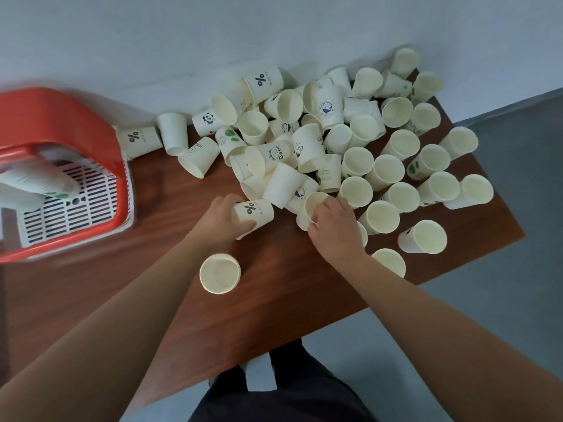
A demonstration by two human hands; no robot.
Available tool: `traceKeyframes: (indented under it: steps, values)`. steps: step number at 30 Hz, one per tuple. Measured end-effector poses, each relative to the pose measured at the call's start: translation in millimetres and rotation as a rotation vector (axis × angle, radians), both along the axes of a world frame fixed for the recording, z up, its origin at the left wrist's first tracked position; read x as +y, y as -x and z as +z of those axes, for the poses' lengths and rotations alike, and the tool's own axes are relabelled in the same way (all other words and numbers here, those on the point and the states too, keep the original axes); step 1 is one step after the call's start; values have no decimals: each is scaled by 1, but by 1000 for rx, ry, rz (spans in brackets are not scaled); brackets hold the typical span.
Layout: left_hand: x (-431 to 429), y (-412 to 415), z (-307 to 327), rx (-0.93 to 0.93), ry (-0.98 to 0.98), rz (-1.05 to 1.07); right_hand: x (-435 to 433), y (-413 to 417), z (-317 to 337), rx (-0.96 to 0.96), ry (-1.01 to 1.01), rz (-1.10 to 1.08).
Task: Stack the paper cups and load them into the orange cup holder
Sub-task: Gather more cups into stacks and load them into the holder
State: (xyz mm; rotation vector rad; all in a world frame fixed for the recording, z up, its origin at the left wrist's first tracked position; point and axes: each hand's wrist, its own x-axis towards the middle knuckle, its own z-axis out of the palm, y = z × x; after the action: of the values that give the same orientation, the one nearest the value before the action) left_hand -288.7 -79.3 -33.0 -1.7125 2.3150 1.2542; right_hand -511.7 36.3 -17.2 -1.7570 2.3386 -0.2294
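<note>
Dark wooden worktop (274, 303) against a pale wall (152, 35), grey floor (518, 284) at right. Paper cups (385, 172) heaped centre-right; orange cup holder (61, 117) upper left. Left hand (222, 219) grips a printed cup (256, 212); right hand (333, 228) pinches the rim of a second cup (308, 210).

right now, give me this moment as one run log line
left hand: grips percent-print cup | right hand: pinches plain cup at rim | orange cup holder: stack lying inside

Single head-worn wide-angle view: looks steeply down from above the near edge of the dark brown wooden table (274, 300), facing the far pale wall (152, 41), at close range.
</note>
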Motion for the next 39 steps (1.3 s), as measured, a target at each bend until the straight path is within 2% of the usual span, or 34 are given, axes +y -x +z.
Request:
traceKeyframes:
  steps: [5, 8, 12, 17, 23, 29, 31, 33, 37, 39]
  values:
    - [10, -34, 48, 201, -44, 184, 5, -23, 32, -183, 99, -90]
    - [15, -61, 79, 280, -31, 197, 4, -47, 53, -247, 186, -170]
    - [27, -98, 96, 284, -55, 40, 4, -80, 77, -443, 141, -239]
    - [48, -112, 76, 187, 94, -228, 13, -107, 82, -488, 181, -268]
    - [59, -105, 30, 98, 232, -452, 32, -126, 76, -596, 210, -459]
    - [66, -103, 5, 160, 37, -546, 49, -134, 76, -620, 199, -523]
    - [65, -109, 8, 181, -13, -519, 53, -138, 82, -635, 228, -537]
    - [63, -118, 16, 214, -38, -408, 55, -142, 89, -647, 240, -508]
    - [60, -136, 40, 535, -151, -12, 57, -164, 93, -605, 54, -198]
    - [59, -140, 49, 581, -157, 33, 55, -175, 83, -540, -22, -79]
